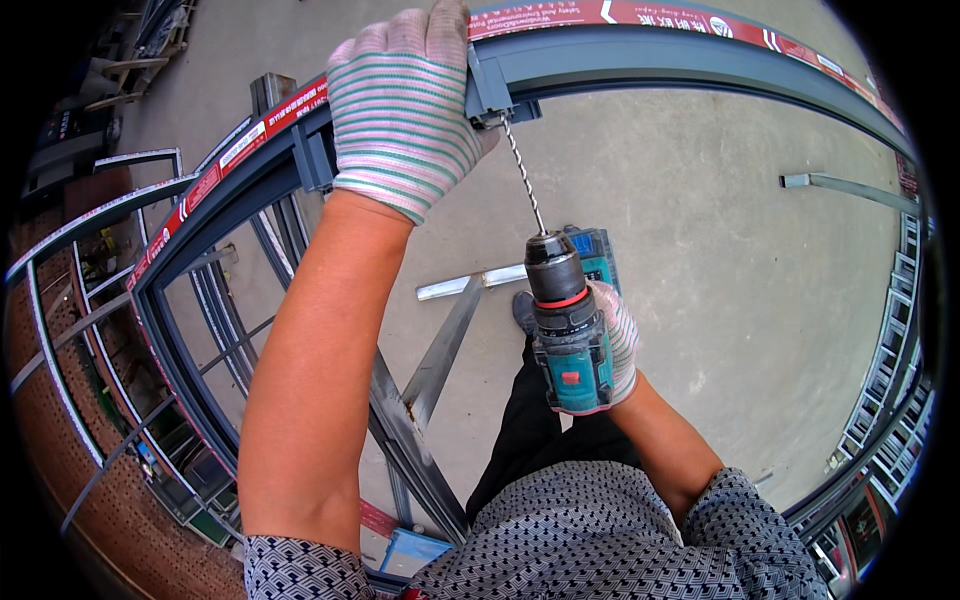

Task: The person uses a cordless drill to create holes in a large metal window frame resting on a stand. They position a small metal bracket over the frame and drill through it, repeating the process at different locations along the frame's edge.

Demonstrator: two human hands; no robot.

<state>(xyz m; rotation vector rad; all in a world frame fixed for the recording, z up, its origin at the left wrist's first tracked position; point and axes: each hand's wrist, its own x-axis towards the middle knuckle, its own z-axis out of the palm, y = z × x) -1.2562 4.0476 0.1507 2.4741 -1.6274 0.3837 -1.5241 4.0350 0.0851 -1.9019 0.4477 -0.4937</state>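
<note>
A dark grey metal window frame (650, 62) with red printed film along its edge spans the upper view. My left hand (400, 125), in a white glove with green and pink stripes, is closed over the frame's top member. Beside it a short grey profile piece (488, 88) sits against the frame, the thumb partly hidden behind it. In a similar glove, my right hand (622, 340) grips a teal and black cordless drill (575, 365), most fingers hidden behind the drill. The long spiral drill bit (523, 175) points up, its tip at the profile piece's lower end; contact is hard to tell.
A metal stand (440, 350) with a flat crossbar is below the frame, left of my legs. More frames and profiles (90, 300) crowd the left side. Stacked light metal lengths (885, 350) lie along the right. One bar (850, 188) juts inward over the concrete floor (740, 270).
</note>
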